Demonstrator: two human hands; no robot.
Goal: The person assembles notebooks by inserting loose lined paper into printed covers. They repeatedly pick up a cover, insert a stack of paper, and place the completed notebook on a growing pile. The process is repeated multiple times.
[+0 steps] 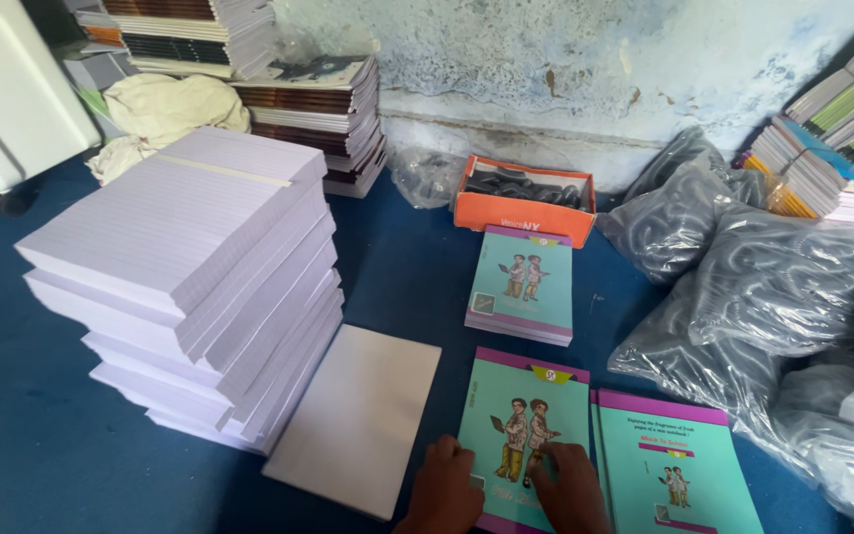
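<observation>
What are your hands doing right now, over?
Left hand and right hand flat on the teal notebook cover. Blank white sheet lies left of it, second cover right. Nothing blocking.

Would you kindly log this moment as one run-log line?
left hand: flat on teal cover | right hand: flat on same cover | white sheet: left of it | ruled paper stack: beyond the sheet
</observation>
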